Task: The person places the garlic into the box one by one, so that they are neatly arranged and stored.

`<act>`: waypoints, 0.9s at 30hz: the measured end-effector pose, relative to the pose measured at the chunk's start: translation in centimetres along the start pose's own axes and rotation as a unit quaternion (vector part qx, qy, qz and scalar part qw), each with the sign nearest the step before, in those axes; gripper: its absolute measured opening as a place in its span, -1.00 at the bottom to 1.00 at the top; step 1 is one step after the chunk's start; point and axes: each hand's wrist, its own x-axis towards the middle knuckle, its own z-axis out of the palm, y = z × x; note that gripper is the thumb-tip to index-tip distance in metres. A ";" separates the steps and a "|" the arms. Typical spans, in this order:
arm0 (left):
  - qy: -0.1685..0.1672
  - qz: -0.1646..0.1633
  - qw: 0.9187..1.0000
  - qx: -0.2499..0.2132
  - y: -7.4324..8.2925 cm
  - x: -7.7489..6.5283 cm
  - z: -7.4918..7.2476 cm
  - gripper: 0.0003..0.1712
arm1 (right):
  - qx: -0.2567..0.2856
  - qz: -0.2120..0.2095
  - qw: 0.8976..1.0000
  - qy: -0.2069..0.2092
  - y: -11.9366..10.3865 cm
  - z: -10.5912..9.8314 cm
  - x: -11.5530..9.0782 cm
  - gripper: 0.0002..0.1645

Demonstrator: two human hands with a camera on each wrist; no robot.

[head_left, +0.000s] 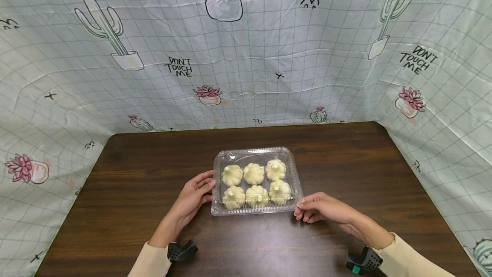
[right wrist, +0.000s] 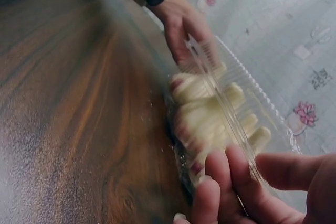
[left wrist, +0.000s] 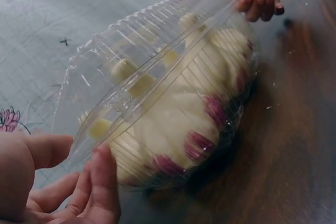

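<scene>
A clear plastic clamshell box [head_left: 246, 213] sits in the middle of the table. Several pale, garlic-shaped pieces [head_left: 253, 173] lie inside it in two rows, each with a stubby stem on top. Purple patches mark their lower sides in the left wrist view. My left hand [head_left: 192, 195] grips the box's left edge, thumb above the rim and fingers under it. At the front right corner, my right hand [head_left: 323, 208] pinches the rim between thumb and fingers [right wrist: 218, 169]. The ridged lid [left wrist: 142, 24] stands over the pieces.
The dark wooden table [head_left: 153, 153] reaches back to a hanging sheet [head_left: 246, 54] printed with cacti and a grid, which also encloses both sides. Black wrist devices [head_left: 182, 251] are strapped on both wrists, next to light sleeves [head_left: 151, 262].
</scene>
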 end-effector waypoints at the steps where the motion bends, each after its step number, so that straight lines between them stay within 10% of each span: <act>1: -0.007 -0.001 1.000 0.002 -0.1 -0.1 -0.1 -0.45 | 0.000 -0.003 1.000 0.003 0.0 0.0 0.0 -0.70; 20: -0.187 -0.031 0.981 0.045 -1.1 -3.4 -1.7 -0.71 | -0.011 -0.014 0.999 0.039 0.4 0.3 -0.2 -0.67; 27: -0.203 -0.024 0.973 0.110 -0.8 -3.9 -0.9 -0.77 | -0.015 -0.011 0.999 0.044 0.3 0.4 -0.3 -0.68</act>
